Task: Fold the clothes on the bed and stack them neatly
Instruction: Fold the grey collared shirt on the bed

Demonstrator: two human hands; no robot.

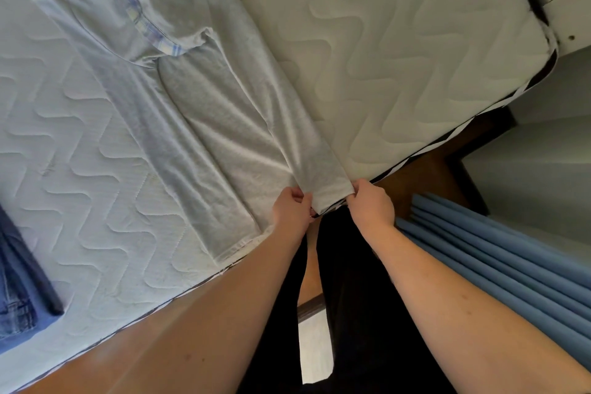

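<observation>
Where the quilted mattress (pixel 399 41) fills the frame from nine o'clock round to two, its wavy stitched surface lies bare and pale, edged with a dark striped piping that runs along the near side toward four o'clock. Below that edge a wooden floor (pixel 425 169) shows at three o'clock, and pleated blue curtains (pixel 499 253) hang at four o'clock beside a pale wall. A light grey shirt (pixel 198 112) lies flat on the mattress, stretching from eleven o'clock down to the centre, its collar with a checked lining at ten o'clock and its sides folded inward. At the hem, on the mattress edge, the left hand (pixel 292 209) pinches one corner of the folded cloth and the right hand (pixel 372 205) pinches the other, fingers curled round the fabric. Folded blue jeans (pixel 16 304) sit at eight o'clock, well apart from the shirt. Dark trousers of the person fill six o'clock.
</observation>
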